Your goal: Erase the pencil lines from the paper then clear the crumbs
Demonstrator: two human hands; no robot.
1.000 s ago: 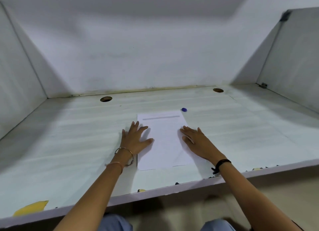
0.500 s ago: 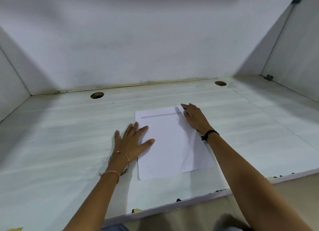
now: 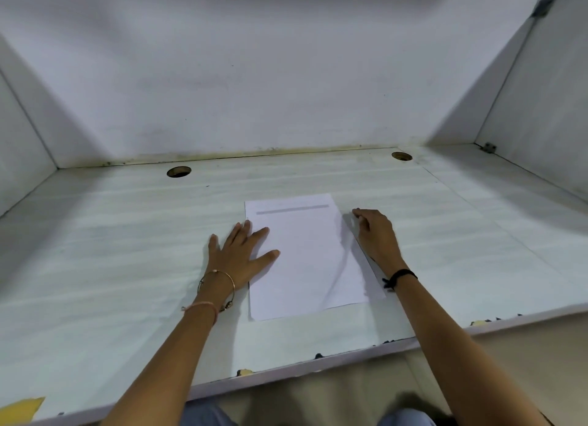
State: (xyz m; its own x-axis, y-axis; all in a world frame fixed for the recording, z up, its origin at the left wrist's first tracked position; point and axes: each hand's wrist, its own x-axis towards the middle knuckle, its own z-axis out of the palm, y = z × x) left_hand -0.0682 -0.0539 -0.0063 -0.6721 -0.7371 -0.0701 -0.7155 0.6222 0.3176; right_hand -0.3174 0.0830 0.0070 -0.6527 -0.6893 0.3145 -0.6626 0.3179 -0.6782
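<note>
While your left hand (image 3: 237,260) lies spread on the flimsy, slippery paper (image 3: 305,266), press down there. Your right hand (image 3: 377,234) curls just beside it; whether it pinches anything, I cannot tell

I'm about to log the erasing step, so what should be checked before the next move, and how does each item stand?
1. Paper lies on the desk, fully in view: ok.
2. Left hand presses flat on the paper's left edge to steady it: ok.
3. Pencil line near the top edge is uncovered: ok.
4. Eraser in the right hand: cannot tell; its fingers are curled, but nothing shows in them.
5. Right hand over the pencil line: not ok; it sits beside the paper's right edge.
</note>
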